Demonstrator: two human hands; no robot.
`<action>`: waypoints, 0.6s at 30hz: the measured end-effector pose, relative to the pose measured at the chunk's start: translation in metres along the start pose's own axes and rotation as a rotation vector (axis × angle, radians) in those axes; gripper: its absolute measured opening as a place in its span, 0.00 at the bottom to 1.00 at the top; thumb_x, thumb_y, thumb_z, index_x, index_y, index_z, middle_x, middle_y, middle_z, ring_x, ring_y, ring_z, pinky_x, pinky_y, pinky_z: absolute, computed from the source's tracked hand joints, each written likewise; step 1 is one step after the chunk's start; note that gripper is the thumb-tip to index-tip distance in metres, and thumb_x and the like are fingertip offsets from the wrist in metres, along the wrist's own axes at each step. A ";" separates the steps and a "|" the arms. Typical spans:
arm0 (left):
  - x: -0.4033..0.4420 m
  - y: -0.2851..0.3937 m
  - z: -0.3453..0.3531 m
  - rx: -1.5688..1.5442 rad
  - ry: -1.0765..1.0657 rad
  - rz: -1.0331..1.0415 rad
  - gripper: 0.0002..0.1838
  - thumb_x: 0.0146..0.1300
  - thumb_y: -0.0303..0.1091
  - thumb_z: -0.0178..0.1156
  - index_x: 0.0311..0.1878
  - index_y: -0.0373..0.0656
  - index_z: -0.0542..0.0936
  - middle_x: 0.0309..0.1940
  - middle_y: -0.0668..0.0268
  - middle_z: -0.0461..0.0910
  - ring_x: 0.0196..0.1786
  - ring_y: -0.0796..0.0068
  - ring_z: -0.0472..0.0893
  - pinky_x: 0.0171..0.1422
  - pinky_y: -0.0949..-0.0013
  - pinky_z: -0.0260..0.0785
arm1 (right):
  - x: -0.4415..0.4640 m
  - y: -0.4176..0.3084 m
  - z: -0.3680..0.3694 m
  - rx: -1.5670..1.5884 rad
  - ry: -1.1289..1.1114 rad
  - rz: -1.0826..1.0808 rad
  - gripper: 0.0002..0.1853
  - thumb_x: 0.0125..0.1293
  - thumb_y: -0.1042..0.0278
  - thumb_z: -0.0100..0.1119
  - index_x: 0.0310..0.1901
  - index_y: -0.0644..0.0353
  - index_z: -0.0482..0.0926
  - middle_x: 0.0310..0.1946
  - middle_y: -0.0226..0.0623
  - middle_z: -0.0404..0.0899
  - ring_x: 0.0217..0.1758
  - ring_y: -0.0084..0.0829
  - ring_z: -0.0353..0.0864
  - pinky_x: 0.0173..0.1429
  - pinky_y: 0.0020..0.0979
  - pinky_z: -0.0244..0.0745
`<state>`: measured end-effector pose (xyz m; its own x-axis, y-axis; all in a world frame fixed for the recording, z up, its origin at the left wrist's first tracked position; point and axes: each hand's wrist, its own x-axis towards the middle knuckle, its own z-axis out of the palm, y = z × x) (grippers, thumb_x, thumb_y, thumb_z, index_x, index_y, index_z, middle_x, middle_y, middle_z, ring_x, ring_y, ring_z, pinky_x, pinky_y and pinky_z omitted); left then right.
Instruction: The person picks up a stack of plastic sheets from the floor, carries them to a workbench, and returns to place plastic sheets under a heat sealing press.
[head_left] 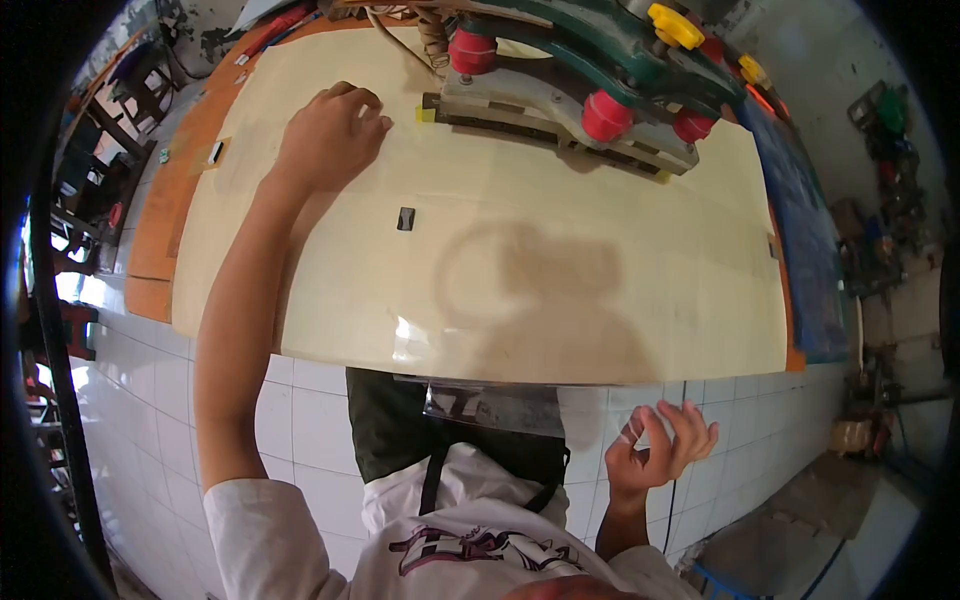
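My left hand [335,135] rests on the cream-covered tabletop, left of the press-like machine. Its fingers are curled, and I cannot see whether anything lies beneath them. Below the table's front edge, at the right, my right hand [660,450] is raised with bent fingers. A thin, clear, shiny piece, seemingly plastic film, shows between thumb and forefinger. A small dark rectangular piece [405,219] lies on the cover, nearer me than my left hand. Clear plastic bags [490,407] hang at the table's front edge above my lap.
A green machine [600,45] with red rubber-like feet [607,117] and a long metal bar [560,110] stands at the back. Yellow tape [426,115] marks the bar's left end. Blue plastic [800,230] covers the right side. A stool [140,80] stands far left.
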<state>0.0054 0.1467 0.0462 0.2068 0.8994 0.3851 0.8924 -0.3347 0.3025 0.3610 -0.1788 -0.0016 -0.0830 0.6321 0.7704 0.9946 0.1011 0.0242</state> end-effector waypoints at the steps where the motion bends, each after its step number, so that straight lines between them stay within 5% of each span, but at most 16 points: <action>1: 0.001 0.000 0.000 0.012 0.001 0.015 0.17 0.65 0.42 0.61 0.50 0.41 0.83 0.51 0.58 0.82 0.53 0.53 0.81 0.58 0.57 0.74 | 0.005 -0.003 -0.003 -0.053 -0.058 0.056 0.09 0.61 0.75 0.65 0.41 0.48 0.82 0.50 0.28 0.80 0.65 0.41 0.72 0.75 0.60 0.44; 5: 0.001 0.000 0.001 -0.001 0.004 -0.043 0.16 0.65 0.44 0.60 0.48 0.44 0.84 0.48 0.62 0.83 0.53 0.57 0.81 0.56 0.56 0.74 | 0.038 -0.026 -0.012 -0.074 -0.299 0.176 0.11 0.58 0.70 0.69 0.43 0.47 0.86 0.56 0.30 0.79 0.71 0.45 0.68 0.78 0.64 0.34; 11: 0.000 -0.005 0.003 -0.017 0.037 0.008 0.16 0.64 0.45 0.60 0.47 0.44 0.84 0.47 0.62 0.83 0.52 0.58 0.82 0.56 0.56 0.74 | 0.039 -0.014 -0.005 0.187 -0.384 -0.011 0.12 0.60 0.62 0.70 0.47 0.38 0.87 0.55 0.29 0.81 0.66 0.41 0.74 0.76 0.64 0.42; 14: 0.000 -0.007 0.003 -0.076 0.022 -0.022 0.17 0.64 0.45 0.61 0.47 0.43 0.84 0.45 0.61 0.83 0.51 0.58 0.82 0.55 0.56 0.74 | 0.040 0.023 -0.007 0.281 -0.045 0.002 0.06 0.69 0.70 0.60 0.41 0.61 0.85 0.43 0.41 0.85 0.53 0.40 0.84 0.66 0.52 0.70; 18: 0.000 -0.005 0.002 -0.022 0.037 0.011 0.17 0.64 0.44 0.61 0.48 0.42 0.83 0.46 0.59 0.82 0.51 0.56 0.81 0.55 0.55 0.74 | 0.023 0.086 -0.004 0.357 0.363 0.643 0.19 0.77 0.59 0.52 0.50 0.72 0.79 0.44 0.46 0.85 0.45 0.33 0.83 0.52 0.31 0.78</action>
<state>0.0019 0.1487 0.0433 0.2012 0.8849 0.4200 0.8809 -0.3510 0.3175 0.4452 -0.1580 0.0209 0.5829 0.3684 0.7242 0.7559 0.0812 -0.6497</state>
